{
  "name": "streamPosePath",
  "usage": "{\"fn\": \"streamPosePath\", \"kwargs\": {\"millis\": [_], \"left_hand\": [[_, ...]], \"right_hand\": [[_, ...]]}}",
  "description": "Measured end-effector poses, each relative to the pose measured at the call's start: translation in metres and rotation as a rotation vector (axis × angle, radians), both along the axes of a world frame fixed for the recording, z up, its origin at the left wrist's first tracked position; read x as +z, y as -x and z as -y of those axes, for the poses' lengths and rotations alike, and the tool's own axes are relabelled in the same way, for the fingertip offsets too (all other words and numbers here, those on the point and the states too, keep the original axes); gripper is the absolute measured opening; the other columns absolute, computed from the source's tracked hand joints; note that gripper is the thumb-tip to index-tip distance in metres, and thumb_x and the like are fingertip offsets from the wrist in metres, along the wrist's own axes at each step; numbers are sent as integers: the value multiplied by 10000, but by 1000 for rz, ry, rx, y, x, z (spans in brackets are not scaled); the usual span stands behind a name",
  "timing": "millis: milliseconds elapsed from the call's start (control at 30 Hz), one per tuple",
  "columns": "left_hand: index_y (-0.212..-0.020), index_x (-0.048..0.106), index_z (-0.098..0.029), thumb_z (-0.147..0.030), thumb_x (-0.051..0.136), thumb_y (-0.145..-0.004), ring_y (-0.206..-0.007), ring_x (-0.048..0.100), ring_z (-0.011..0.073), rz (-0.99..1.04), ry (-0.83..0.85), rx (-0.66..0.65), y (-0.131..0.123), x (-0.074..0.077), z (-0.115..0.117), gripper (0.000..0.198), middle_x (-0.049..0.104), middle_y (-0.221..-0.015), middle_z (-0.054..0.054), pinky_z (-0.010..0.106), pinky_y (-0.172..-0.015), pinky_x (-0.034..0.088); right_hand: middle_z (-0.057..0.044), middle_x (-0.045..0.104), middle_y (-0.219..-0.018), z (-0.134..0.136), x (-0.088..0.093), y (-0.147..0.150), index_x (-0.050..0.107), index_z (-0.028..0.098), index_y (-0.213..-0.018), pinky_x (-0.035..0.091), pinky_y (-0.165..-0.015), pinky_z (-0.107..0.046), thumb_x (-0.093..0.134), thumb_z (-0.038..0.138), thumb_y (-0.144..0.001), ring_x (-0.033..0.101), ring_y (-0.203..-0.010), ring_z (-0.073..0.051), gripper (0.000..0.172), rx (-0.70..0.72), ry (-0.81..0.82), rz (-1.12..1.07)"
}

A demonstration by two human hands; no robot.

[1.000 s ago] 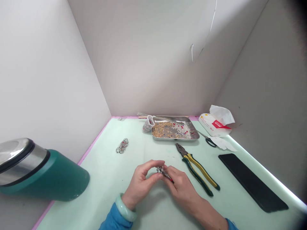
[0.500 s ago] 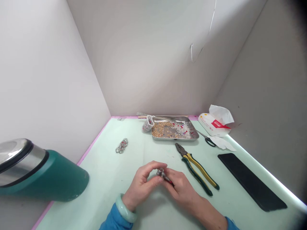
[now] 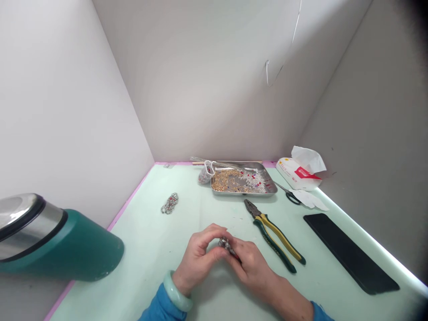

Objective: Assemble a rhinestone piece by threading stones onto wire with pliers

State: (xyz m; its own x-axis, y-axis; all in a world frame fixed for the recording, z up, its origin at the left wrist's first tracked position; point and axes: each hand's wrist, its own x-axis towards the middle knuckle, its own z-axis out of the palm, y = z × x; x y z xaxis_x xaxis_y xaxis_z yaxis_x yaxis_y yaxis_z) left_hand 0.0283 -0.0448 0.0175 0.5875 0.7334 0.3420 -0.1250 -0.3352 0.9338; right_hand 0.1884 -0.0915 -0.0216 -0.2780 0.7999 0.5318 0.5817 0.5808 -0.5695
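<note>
Near the front middle of the table, my left hand (image 3: 203,252) has its thumb and fingers closed around a small silvery beaded wire piece (image 3: 224,243). My right hand (image 3: 250,263) meets it from the other side, fingers wrapped over something mostly covered; a bit of red shows by its thumb. Both hands touch at the fingertips. To the right lie green-and-yellow pliers (image 3: 272,234), jaws pointing away. A similar beaded wire piece (image 3: 170,203), grey with red beads, rests farther back on the left.
At the back, a metal tray (image 3: 244,194) holds gold, clear and red beads. Beside it sits a bead bag (image 3: 204,176). Scissors (image 3: 292,197), a tissue pack (image 3: 297,174) and a black flat slab (image 3: 351,254) occupy the right. A green bottle (image 3: 90,245) stands left.
My fingertips have drawn slightly closer over the beaded wire piece, and my right hand has tilted a little. Everything else on the table stays put.
</note>
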Motion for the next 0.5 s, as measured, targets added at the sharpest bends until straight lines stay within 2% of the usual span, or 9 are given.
{"fn": "streamPosePath", "kwargs": {"millis": [133, 300, 500], "left_hand": [[-906, 673, -155, -208, 619, -803, -889, 580, 196, 11, 16, 16, 0, -1, 1, 128, 646, -875, 61, 365, -939, 399], [-983, 678, -178, -217, 611, -811, -997, 570, 214, -16, 83, -32, 1, 5, 0, 188, 653, -963, 63, 317, -910, 420], [-1028, 657, -187, -223, 600, -821, -971, 593, 210, -3, 98, -37, 0, 5, 1, 218, 653, -997, 64, 333, -897, 446]], "right_hand": [[-36, 604, -759, -2, -2, 0, 514, 164, -1040, 394, -560, -228, 418, 188, -912, 548, -618, -136, 162, 12, 7, 11], [-18, 592, -735, -1, 3, 2, 547, 182, -881, 394, -574, -216, 436, 190, -913, 537, -621, -121, 116, 23, 57, -79], [-13, 582, -726, 1, 9, 0, 544, 187, -812, 392, -580, -221, 441, 195, -909, 516, -620, -120, 142, 21, 104, -117]]}}
